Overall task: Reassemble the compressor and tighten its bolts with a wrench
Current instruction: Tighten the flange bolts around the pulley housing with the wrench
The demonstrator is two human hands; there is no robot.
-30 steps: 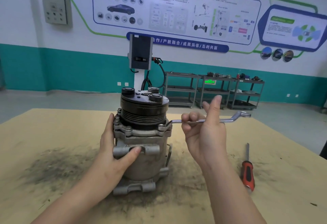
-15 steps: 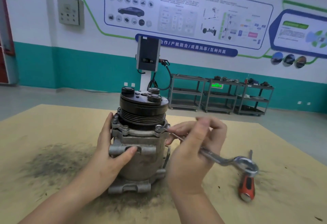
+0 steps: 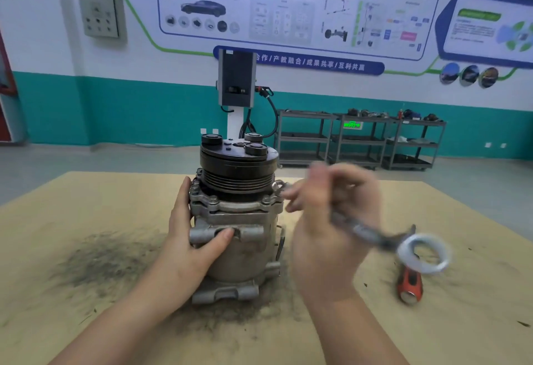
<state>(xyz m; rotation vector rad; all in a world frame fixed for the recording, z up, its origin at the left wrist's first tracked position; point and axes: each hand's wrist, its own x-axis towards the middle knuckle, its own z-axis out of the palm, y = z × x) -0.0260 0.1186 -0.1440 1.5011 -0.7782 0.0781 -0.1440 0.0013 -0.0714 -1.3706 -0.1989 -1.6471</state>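
Matt cast-metal compressor [image 3: 236, 220], shiny steel wrench [image 3: 375, 235]

One head-worn camera looks forward and slightly down, close over the table [image 3: 86, 206], toward the far wall [image 3: 43, 18].

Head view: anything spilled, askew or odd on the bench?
Yes. Dark gritty debris is smeared across the tan tabletop around the base of the upright grey metal compressor. A red-handled screwdriver lies loose to its right. Nothing looks tipped or broken.
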